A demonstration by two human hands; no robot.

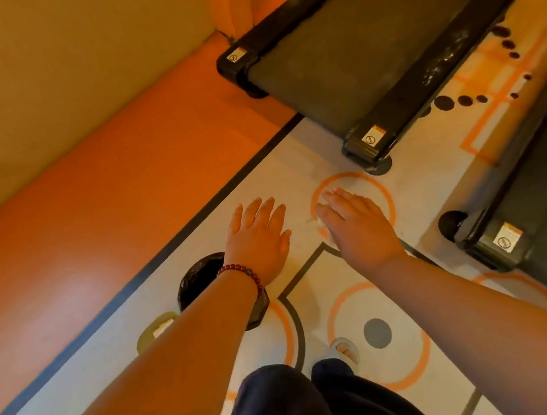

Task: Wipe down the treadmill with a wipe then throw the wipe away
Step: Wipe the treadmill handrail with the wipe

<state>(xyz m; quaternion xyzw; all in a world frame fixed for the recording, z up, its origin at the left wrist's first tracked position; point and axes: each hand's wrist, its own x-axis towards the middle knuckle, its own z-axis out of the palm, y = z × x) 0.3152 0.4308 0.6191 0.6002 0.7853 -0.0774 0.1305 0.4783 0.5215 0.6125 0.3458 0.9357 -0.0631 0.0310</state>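
My left grip [259, 243] is flat and open, holding nothing, just above the black bin [198, 280]. My right grip [357, 228] is flat too. A white bit of wipe [318, 223] peeks out under it; I cannot tell if the thumb pinches it. The treadmill [349, 53] stands ahead.

The bin [198, 278] lies below the left hand [259, 240], with the treadmill [348, 43] ahead right.

A red bead bracelet [243, 273] rings the left hand's [258, 240] wrist. Dark trousers [290, 412] show at six o'clock, a pale slipper [345, 348] above them.
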